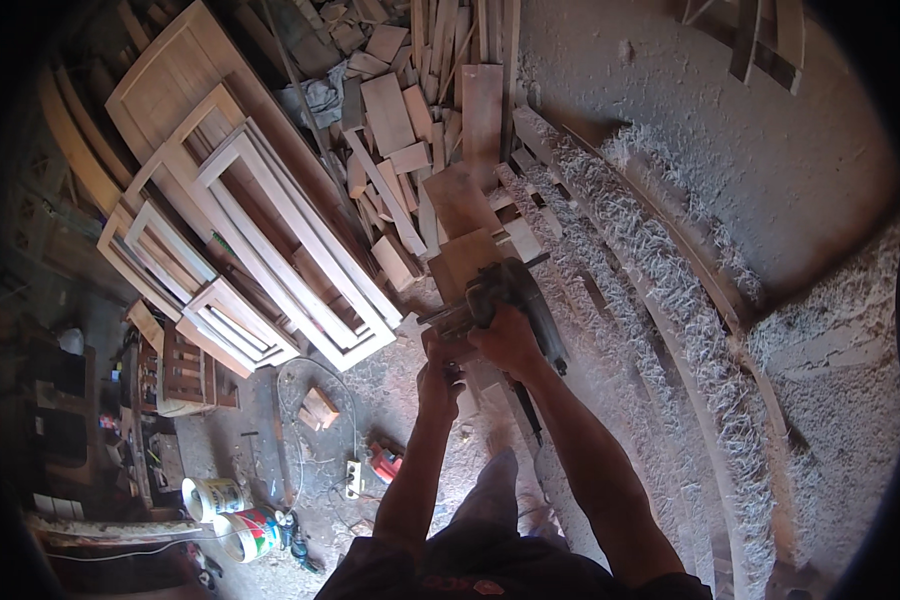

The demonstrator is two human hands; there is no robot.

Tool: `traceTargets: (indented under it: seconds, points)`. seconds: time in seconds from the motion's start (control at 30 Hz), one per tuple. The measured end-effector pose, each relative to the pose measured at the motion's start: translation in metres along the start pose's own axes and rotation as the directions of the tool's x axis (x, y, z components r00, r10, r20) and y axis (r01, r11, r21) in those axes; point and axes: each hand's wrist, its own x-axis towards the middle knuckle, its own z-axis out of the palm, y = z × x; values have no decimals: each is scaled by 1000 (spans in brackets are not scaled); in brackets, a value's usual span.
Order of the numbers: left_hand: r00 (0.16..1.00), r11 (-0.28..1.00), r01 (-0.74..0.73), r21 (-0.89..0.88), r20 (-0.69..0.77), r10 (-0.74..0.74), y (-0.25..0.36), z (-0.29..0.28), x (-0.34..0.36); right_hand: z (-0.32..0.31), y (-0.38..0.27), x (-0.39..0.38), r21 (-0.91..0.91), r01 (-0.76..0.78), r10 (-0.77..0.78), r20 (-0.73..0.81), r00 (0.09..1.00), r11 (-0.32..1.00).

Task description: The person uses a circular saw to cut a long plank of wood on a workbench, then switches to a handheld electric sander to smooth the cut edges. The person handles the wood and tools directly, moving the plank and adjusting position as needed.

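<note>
A dark circular saw (532, 300) sits on a flat wooden board (466, 258) in front of me. My right hand (507, 343) is wrapped round the saw's handle. To its left, my left hand (438, 378) is closed at the near edge of the saw and board. Its fingers are bent round something there that I cannot make out. A power cord (526, 412) trails from the saw back toward me. The blade is hidden beneath the tool. Beyond the board, another brown wood piece (460, 195) lies on the pile.
Door and window frames (345, 345) lean in a stack on the left. Wood offcuts (388, 115) heap up ahead. Shavings cover long planks (660, 290) on the right. Buckets (248, 535), a red power tool (383, 462) and a power strip (354, 479) stand on the floor at lower left.
</note>
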Motion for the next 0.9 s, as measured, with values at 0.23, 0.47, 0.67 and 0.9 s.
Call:
traceTargets:
  seconds: [0.23, 0.47, 0.67, 0.9]
  points:
    - [993, 988, 94, -121, -61, -101, 21, 7, 38, 11, -3, 40, 33, 44, -44, -4, 999, 998]
    - [997, 991, 42, -127, -53, -49, 34, 9, 79, 25, -6, 85, 10, 56, -56, 2, 998, 998]
    - [995, 992, 62, -110, -76, -71, 48, 12, 109, 31, -11, 117, -9, 25, -25, 4, 1000, 1000]
    - [989, 986, 80, -143, -109, -96, 66, 18, 143, 34, -27, 151, 59, -69, 65, 60, 996, 996]
